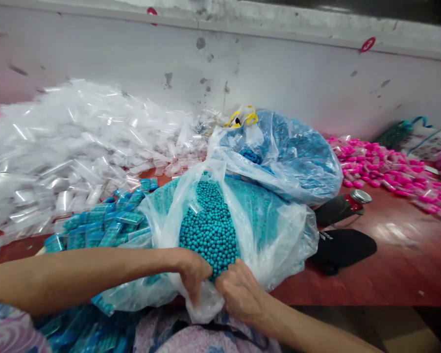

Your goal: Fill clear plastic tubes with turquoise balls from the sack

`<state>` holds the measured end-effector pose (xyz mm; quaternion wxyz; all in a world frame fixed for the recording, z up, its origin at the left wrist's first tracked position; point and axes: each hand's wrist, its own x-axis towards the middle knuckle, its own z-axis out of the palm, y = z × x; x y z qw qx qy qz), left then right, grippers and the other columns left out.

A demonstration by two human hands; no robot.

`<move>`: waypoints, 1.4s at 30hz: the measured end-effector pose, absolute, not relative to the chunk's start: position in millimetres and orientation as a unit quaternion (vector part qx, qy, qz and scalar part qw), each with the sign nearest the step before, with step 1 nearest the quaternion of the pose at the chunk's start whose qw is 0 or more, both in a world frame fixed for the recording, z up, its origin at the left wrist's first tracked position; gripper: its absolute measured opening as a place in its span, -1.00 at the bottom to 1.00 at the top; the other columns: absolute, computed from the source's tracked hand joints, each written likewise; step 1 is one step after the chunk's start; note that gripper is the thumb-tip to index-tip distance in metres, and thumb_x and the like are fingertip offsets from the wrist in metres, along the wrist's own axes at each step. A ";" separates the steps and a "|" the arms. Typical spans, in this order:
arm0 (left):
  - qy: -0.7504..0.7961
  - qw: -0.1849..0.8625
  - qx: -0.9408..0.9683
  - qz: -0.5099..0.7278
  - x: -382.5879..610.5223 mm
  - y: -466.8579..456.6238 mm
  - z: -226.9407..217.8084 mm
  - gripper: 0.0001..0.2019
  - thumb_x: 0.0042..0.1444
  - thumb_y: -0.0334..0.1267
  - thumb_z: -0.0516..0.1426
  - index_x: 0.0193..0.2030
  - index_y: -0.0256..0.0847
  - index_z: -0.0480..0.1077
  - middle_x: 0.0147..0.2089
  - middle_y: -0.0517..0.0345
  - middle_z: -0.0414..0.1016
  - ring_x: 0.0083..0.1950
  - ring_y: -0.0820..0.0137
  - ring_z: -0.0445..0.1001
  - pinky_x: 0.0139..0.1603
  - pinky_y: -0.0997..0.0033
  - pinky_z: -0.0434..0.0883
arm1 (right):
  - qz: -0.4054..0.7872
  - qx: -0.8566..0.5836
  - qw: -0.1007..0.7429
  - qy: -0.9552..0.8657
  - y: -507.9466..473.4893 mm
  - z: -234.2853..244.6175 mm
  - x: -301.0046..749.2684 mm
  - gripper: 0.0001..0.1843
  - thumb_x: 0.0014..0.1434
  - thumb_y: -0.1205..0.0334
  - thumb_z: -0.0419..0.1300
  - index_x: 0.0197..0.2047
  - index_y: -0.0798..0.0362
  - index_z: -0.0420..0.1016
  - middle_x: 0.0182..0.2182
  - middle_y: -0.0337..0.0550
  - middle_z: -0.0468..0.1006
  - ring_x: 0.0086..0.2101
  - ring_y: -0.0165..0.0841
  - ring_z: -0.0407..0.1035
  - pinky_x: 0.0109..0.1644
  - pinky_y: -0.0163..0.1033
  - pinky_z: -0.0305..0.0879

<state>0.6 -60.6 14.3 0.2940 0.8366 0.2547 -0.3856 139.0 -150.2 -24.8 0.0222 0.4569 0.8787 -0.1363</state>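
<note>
Both hands, left [193, 272] and right [240, 289], pinching bead bag [279, 230] at near rim; filled packets [106, 223] left, empty sleeves [59, 142] far left, many unfilled.

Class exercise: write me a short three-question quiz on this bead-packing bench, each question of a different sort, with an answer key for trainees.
1. True or false: both hands are at the mouth of the open bag of teal beads.
2. What lies heaped at the far right of the red table? A) pink packets B) yellow bottles C) green boxes
3. Fill in: the pile along the wall on the left is made of clear, empty ____.

Key
1. True: left hand and right hand meet at its opening.
2. A: pink packets.
3. Small bags.
</note>
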 end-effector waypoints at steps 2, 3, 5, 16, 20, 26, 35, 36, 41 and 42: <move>0.261 0.254 0.854 -0.371 1.8 -71.9 6.2 -0.39 -0.43 -0.12 0.30 -0.13 -0.28 0.38 -0.17 -0.13 0.49 -0.25 0.11 0.46 -0.36 0.30 0.38 | -0.108 0.472 0.000 0.875 -154.8 -29.3 138.3 -0.88 -0.01 0.45 0.08 -0.44 0.11 0.43 -0.48 -0.13 0.49 -0.39 -0.28 0.32 -0.23 -0.17 0.08; 0.266 0.247 0.858 -0.364 0.9 -77.2 4.8 -0.35 -0.42 -0.14 0.29 -0.07 -0.28 0.34 -0.14 -0.15 0.48 -0.23 0.10 0.46 -0.35 0.29 0.38 | -0.095 0.476 -0.011 0.874 -156.5 -31.6 137.8 -0.87 -0.01 0.47 0.08 -0.44 0.11 0.42 -0.48 -0.13 0.49 -0.39 -0.28 0.32 -0.23 -0.17 0.08; 0.280 0.239 0.856 -0.363 -2.8 -86.2 4.5 -0.37 -0.36 -0.21 0.26 -0.03 -0.27 0.29 -0.15 -0.13 0.48 -0.22 0.09 0.47 -0.35 0.28 0.39 | -0.084 0.470 -0.023 0.878 -158.4 -36.0 136.6 -0.88 0.00 0.48 0.09 -0.46 0.10 0.39 -0.50 -0.15 0.47 -0.41 -0.28 0.31 -0.23 -0.17 0.07; 0.382 0.043 0.921 -0.060 -17.0 -91.2 2.3 -0.79 0.10 -0.44 -0.10 -0.20 -0.17 0.28 -0.35 0.10 0.44 -0.30 0.31 0.42 -0.32 0.37 0.28 | 0.070 0.505 -0.172 0.843 -125.9 -22.2 150.1 -0.74 0.10 0.48 0.03 -0.57 0.06 0.28 -0.62 -0.19 0.34 -0.48 -0.33 0.17 -0.38 -0.20 -0.10; 0.327 -0.030 0.944 -0.029 -20.0 -100.4 -12.2 -0.83 0.15 -0.43 -0.11 -0.32 -0.19 0.27 -0.43 0.13 0.38 -0.37 0.32 0.37 -0.38 0.36 0.26 | 0.095 0.470 -0.174 0.860 -128.1 -28.5 151.1 -0.75 0.11 0.47 0.04 -0.57 0.06 0.25 -0.60 -0.20 0.33 -0.47 -0.32 0.16 -0.38 -0.20 -0.09; 0.306 -0.037 0.951 0.007 -47.0 -139.9 -56.6 -0.81 0.12 -0.45 -0.04 -0.15 -0.18 0.26 -0.22 0.11 0.41 -0.21 0.32 0.37 -0.14 0.26 0.29 | -0.004 0.425 -0.099 0.900 -158.5 -55.3 151.8 -0.87 0.01 0.26 0.20 -0.44 0.05 0.28 -0.48 -0.24 0.39 -0.38 -0.30 0.24 -0.24 -0.18 0.06; 0.327 -0.134 0.932 0.076 -54.2 -138.8 -65.2 -0.61 0.09 -0.51 -0.09 0.08 -0.25 0.18 0.04 -0.05 0.33 0.06 0.21 0.26 0.05 0.19 0.19 | 0.030 0.534 -0.119 0.837 -161.2 -55.4 133.6 -0.67 0.02 0.33 0.12 -0.09 0.08 0.28 -0.19 -0.04 0.42 -0.26 -0.22 0.30 -0.19 -0.12 0.16; 0.329 -0.150 0.928 0.086 -54.3 -138.1 -63.6 -0.57 0.08 -0.53 -0.10 0.11 -0.27 0.16 0.07 -0.05 0.31 0.09 0.21 0.23 0.07 0.20 0.17 | 0.046 0.536 -0.126 0.834 -160.4 -56.7 131.0 -0.58 0.02 0.35 0.10 0.00 0.10 0.23 -0.15 -0.02 0.41 -0.24 -0.21 0.30 -0.17 -0.11 0.17; 0.321 -0.110 0.940 0.037 -46.3 -139.1 -64.4 -0.57 0.11 -0.50 -0.09 0.13 -0.18 0.16 -0.01 0.04 0.37 -0.05 0.32 0.34 -0.03 0.33 0.24 | 0.101 0.513 -0.180 0.834 -164.3 -93.0 134.5 -0.70 0.03 0.41 0.03 -0.12 0.11 0.34 -0.35 -0.08 0.46 -0.36 -0.25 0.30 -0.17 -0.08 0.17; 0.332 -0.101 0.938 0.022 -43.4 -139.8 -68.1 -0.59 0.13 -0.45 -0.08 0.12 -0.16 0.18 -0.07 0.03 0.40 -0.14 0.33 0.38 -0.12 0.35 0.29 | 0.122 0.496 -0.193 0.838 -165.4 -100.5 139.1 -0.70 0.06 0.40 0.01 -0.11 0.13 0.34 -0.32 -0.06 0.46 -0.32 -0.23 0.30 -0.14 -0.08 0.16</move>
